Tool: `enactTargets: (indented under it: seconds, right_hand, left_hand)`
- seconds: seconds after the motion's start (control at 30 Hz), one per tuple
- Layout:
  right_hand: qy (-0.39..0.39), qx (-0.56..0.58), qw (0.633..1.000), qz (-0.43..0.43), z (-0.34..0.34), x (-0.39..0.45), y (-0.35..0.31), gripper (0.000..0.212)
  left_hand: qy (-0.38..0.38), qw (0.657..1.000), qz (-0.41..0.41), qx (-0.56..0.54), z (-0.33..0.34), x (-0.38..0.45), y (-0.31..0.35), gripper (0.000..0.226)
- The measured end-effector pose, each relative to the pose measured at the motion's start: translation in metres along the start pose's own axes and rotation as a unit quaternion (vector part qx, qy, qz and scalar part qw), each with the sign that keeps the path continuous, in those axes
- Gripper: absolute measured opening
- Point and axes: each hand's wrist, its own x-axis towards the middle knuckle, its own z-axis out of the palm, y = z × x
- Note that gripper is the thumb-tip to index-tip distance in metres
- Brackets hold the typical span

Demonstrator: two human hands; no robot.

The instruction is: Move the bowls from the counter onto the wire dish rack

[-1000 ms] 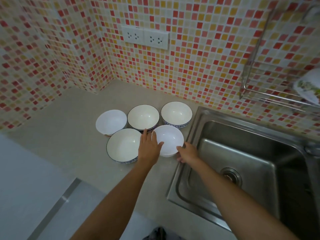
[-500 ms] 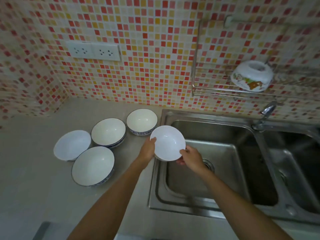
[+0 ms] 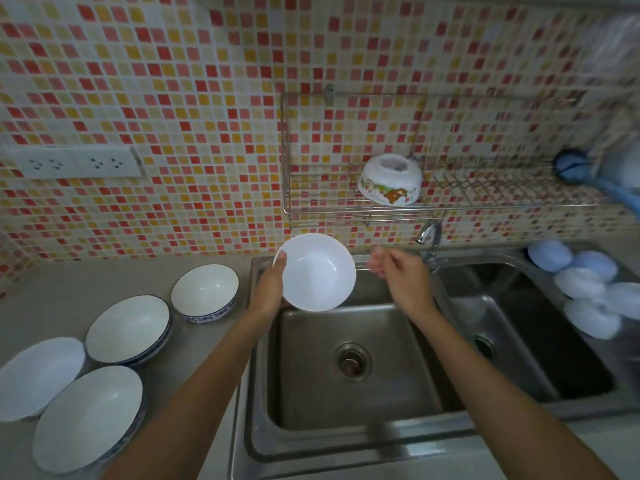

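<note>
Since half a second ago the plain white round bowl (image 3: 317,271) has risen from just over the sink's left edge to a spot above the back of the left stainless-steel sink basin (image 3: 353,362), and the right hand (image 3: 403,277) has let go of it. The left hand (image 3: 268,289) now carries the bowl alone, thumb hooked over the near-left rim and fingers beneath, the bowl's opening tilted toward the camera. The right hand hovers just beside the bowl's right side, apart from it, its fingers loosely curled; they are motion-blurred, so their exact spread cannot be told. Above and behind, the wall-mounted wire dish rack (image 3: 346,206) holds one upturned white bowl with a cartoon print (image 3: 389,183). On the beige counter (image 3: 214,341) to the left sit four more bowls: a small blue-patterned white bowl (image 3: 205,292) nearest the sink, a wider blue-rimmed white bowl (image 3: 128,329), a plain white bowl (image 3: 38,377) at the frame's edge, and a large blue-rimmed white bowl (image 3: 88,417) nearest the camera.
</note>
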Motion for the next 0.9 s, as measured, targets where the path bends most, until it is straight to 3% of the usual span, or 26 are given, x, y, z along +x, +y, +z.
enactTargets:
  seconds: [0.2,0.4,0.57,0.67,0.8,0.9]
  right_hand:
    - [0.100,-0.126,0.967,-0.198,-0.027,0.041,-0.029,0.029]
    - [0.121,-0.322,0.893,-0.291,-0.033,0.072,0.002,0.031]
    - [0.163,-0.316,0.877,-0.324,-0.024,0.088,0.027,0.033]
    - [0.176,-0.307,0.868,-0.348,-0.021,0.088,0.037,0.037]
    - [0.176,-0.302,0.859,-0.373,-0.023,0.091,0.043,0.037]
    - [0.171,-0.302,0.859,-0.376,-0.023,0.093,0.044,0.038]
  left_hand:
    - [-0.036,0.998,0.051,0.026,0.026,0.001,0.026,0.041]
    - [0.030,0.997,0.061,-0.023,0.045,0.004,0.068,0.044]
    - [0.037,0.981,0.179,0.069,0.063,0.006,0.110,0.032]
    - [0.053,0.965,0.229,0.119,0.075,0.016,0.125,0.042]
    - [0.089,0.917,0.315,0.230,0.093,0.032,0.133,0.053]
    - [0.110,0.891,0.313,0.311,0.101,0.051,0.131,0.069]
